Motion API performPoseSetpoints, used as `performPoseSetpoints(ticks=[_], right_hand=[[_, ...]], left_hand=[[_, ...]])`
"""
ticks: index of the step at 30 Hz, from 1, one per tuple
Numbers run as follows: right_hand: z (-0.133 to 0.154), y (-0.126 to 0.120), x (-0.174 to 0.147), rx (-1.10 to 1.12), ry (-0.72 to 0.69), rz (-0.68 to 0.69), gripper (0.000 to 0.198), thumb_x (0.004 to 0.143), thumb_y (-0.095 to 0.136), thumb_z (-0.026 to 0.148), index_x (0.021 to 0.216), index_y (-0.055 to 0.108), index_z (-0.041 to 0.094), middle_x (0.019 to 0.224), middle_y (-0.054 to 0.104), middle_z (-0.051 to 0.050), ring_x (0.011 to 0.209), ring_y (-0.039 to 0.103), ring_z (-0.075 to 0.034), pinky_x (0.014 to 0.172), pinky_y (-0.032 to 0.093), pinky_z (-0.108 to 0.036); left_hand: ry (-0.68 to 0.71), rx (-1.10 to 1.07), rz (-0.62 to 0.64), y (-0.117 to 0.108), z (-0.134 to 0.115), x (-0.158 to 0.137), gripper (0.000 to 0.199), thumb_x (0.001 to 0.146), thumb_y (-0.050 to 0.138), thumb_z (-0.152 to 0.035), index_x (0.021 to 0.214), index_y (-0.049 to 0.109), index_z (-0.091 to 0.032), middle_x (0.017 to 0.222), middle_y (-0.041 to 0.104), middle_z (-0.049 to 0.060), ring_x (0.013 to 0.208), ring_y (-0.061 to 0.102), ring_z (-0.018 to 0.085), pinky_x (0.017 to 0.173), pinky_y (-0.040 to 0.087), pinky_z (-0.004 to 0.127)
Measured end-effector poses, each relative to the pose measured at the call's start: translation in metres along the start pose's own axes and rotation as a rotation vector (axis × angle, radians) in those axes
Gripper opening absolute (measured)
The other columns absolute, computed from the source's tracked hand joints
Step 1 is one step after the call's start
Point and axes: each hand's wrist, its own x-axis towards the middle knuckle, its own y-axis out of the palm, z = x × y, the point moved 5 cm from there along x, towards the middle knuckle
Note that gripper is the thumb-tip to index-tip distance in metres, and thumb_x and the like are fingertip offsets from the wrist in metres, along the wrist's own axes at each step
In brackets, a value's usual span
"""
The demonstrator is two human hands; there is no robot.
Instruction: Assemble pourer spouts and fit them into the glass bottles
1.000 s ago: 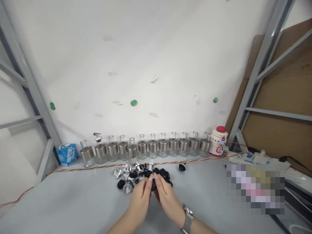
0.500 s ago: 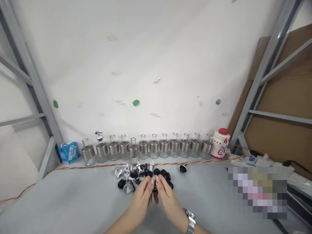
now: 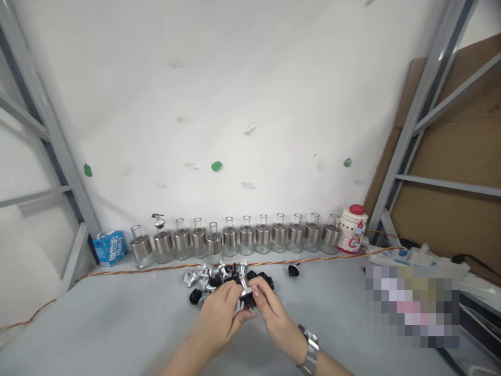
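Note:
Between my hands is a bottle pourer (image 3: 246,291) with a silver spout pointing up and away and a black stopper base toward me. My left hand (image 3: 219,309) is closed on its left side, the thumb under the black base. My right hand (image 3: 274,317) grips its right side with bent fingers; a silver watch is on that wrist. Just beyond my hands lies a pile of silver spout pieces (image 3: 204,275) and black stopper pieces (image 3: 266,277), partly covered by them. Another pourer (image 3: 294,270) lies apart on the right.
A row of glass bottles with steel sleeves (image 3: 246,236) stands along the wall; the second from left bears a pourer (image 3: 158,221). A blue carton (image 3: 110,248), a white jar with red lid (image 3: 352,230) and a twisted cable (image 3: 156,268) are also on the table (image 3: 102,318).
My hands were pressed together over a black piece. Now they have parted slightly and turned, and the pourer's silver spout shows between them. The left hand shifted left.

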Motion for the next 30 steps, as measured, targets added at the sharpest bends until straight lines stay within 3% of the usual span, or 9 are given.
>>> performPoseSetpoints(ticks=[6, 10, 25, 28, 30], right_hand=[[0.006, -0.008, 0.007, -0.720, -0.432, 0.131, 0.027, 0.090, 0.028, 0.029, 0.095, 0.050, 0.014, 0.085, 0.055, -0.009, 0.074, 0.046, -0.019, 0.067, 0.037, -0.033], [0.007, -0.011, 0.009, -0.930, -0.548, 0.167, 0.034, 0.090, 0.027, 0.034, 0.095, 0.052, 0.012, 0.079, 0.055, -0.009, 0.068, 0.045, -0.019, 0.063, 0.036, -0.032], [0.004, -0.008, 0.009, -0.946, -0.491, 0.148, 0.035, 0.089, 0.028, 0.036, 0.101, 0.051, 0.011, 0.080, 0.057, -0.009, 0.069, 0.047, -0.019, 0.064, 0.036, -0.032], [0.003, -0.009, 0.009, -0.774, -0.392, 0.134, 0.034, 0.090, 0.026, 0.035, 0.090, 0.053, 0.015, 0.078, 0.057, -0.007, 0.069, 0.048, -0.017, 0.064, 0.036, -0.029], [-0.004, -0.008, 0.009, -0.514, -0.217, 0.102, 0.037, 0.091, 0.023, 0.036, 0.079, 0.052, 0.017, 0.070, 0.055, -0.003, 0.065, 0.050, -0.014, 0.062, 0.038, -0.026]], left_hand=[[0.008, 0.120, 0.031, 0.004, 0.003, 0.004, 0.028, 0.083, 0.040, -0.042, 0.097, 0.048, -0.019, 0.086, 0.059, 0.005, 0.076, 0.057, 0.020, 0.062, 0.045, 0.029], [0.037, 0.157, 0.032, 0.008, 0.001, 0.005, 0.029, 0.082, 0.041, -0.041, 0.098, 0.049, -0.018, 0.085, 0.062, 0.006, 0.075, 0.059, 0.021, 0.061, 0.046, 0.030], [0.016, 0.050, -0.023, 0.011, 0.008, 0.004, 0.022, 0.081, 0.045, -0.038, 0.090, 0.050, -0.019, 0.078, 0.063, 0.004, 0.069, 0.061, 0.019, 0.059, 0.047, 0.029], [-0.045, 0.006, 0.026, 0.013, 0.009, 0.004, 0.023, 0.080, 0.045, -0.041, 0.085, 0.050, -0.019, 0.074, 0.063, 0.003, 0.066, 0.060, 0.019, 0.057, 0.044, 0.027], [-0.096, -0.045, 0.037, 0.015, 0.009, 0.002, 0.023, 0.081, 0.042, -0.042, 0.082, 0.048, -0.020, 0.071, 0.062, 0.002, 0.064, 0.059, 0.018, 0.056, 0.042, 0.026]])
